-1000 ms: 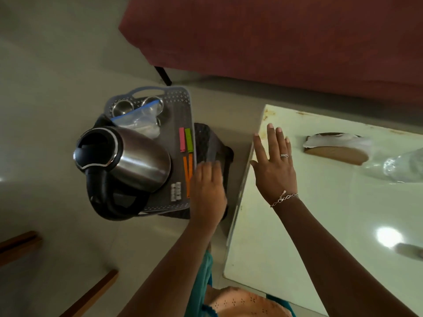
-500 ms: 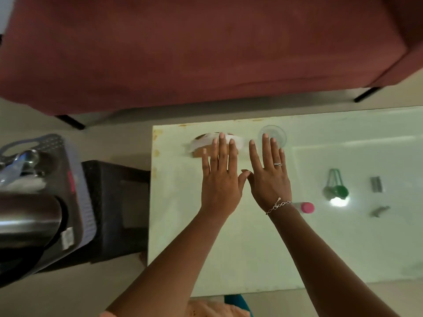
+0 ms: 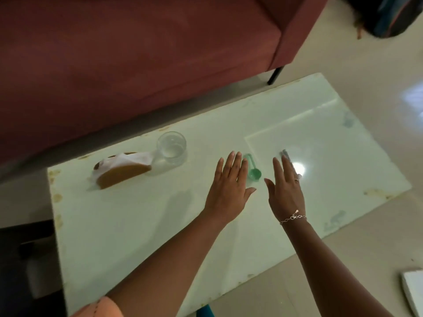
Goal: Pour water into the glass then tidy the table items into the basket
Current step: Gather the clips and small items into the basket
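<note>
Left hand & right hand sit further right vs 0.5 s ago. Glass stands upright, well left of the left fingers, which lie straight, close together. Green scoop, just right of them: prob. light, stiff plastic; pinch its handle. Right fingers straight, slightly spread, holding nothing.

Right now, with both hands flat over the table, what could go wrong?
The glass stands close to the table's far edge, and the white wrap on the brown thing seems to touch it; tugging the wrap could tip the glass. The green spoon lies right beside the left hand, so a quick sweep might flick it away. The small grey item near the right hand is blurred and easily missed.
</note>
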`<action>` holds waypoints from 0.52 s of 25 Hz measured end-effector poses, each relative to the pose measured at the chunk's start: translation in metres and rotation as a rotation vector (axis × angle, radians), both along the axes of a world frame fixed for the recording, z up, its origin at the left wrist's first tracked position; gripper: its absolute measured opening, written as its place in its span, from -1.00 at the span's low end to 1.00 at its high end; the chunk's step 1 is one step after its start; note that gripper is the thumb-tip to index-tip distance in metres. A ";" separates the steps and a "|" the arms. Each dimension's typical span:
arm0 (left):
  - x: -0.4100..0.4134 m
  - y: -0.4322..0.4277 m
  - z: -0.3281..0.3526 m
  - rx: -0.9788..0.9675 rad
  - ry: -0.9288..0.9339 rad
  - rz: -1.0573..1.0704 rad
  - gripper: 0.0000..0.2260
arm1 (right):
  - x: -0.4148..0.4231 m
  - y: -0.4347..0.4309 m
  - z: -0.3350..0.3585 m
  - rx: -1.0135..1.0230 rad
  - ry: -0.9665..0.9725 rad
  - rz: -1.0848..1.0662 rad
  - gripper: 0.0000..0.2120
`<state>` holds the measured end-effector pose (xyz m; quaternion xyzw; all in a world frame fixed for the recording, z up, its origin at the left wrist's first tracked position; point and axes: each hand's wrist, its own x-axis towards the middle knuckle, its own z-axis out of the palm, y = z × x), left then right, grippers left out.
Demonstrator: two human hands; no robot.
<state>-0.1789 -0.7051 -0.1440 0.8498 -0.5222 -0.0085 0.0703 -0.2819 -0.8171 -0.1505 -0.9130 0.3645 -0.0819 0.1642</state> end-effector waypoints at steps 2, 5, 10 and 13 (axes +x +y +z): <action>-0.007 -0.027 -0.014 0.019 -0.010 -0.120 -0.49 | -0.030 -0.028 -0.019 0.045 0.088 -0.045 -0.54; -0.003 -0.064 -0.035 0.080 -0.049 -0.273 -0.64 | -0.060 -0.060 -0.048 0.039 0.284 0.041 -0.51; -0.004 -0.131 -0.074 0.157 -0.232 -0.584 -0.78 | -0.064 -0.099 -0.082 0.062 0.424 0.112 -0.50; -0.008 -0.167 -0.092 0.137 -0.330 -0.680 -0.61 | -0.063 -0.109 -0.102 0.069 0.405 0.112 -0.54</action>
